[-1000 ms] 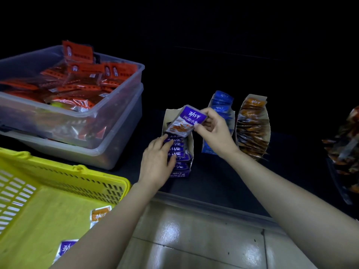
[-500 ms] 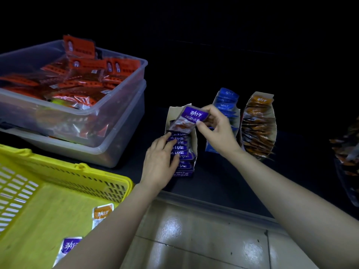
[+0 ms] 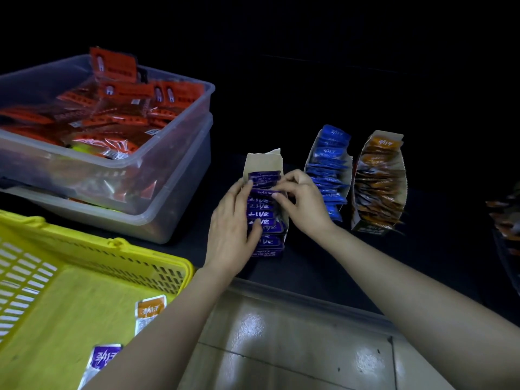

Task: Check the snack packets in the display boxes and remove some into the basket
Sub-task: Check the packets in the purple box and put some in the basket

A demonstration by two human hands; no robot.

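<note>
A narrow cardboard display box [image 3: 263, 160] holds a row of purple snack packets [image 3: 261, 213] on the dark shelf. My left hand [image 3: 232, 229] lies on the box's left side, fingers among the packets and thumb on a lower one. My right hand [image 3: 301, 202] pinches the top edge of one purple packet in the row. To the right stand a box of blue packets [image 3: 327, 167] and a box of orange packets [image 3: 378, 181]. The yellow basket [image 3: 92, 249] at the lower left holds an orange packet [image 3: 149, 312] and a purple packet [image 3: 102, 360].
Two stacked clear plastic tubs [image 3: 180, 153] with red packets stand at the back left. More snack packs [image 3: 506, 220] show at the right edge. A metal shelf edge [image 3: 309, 298] runs below the boxes, with tiled floor [image 3: 281, 347] beneath.
My right hand has brought the raised purple packet down into the row in its box. My left hand has slid further up along the packets.
</note>
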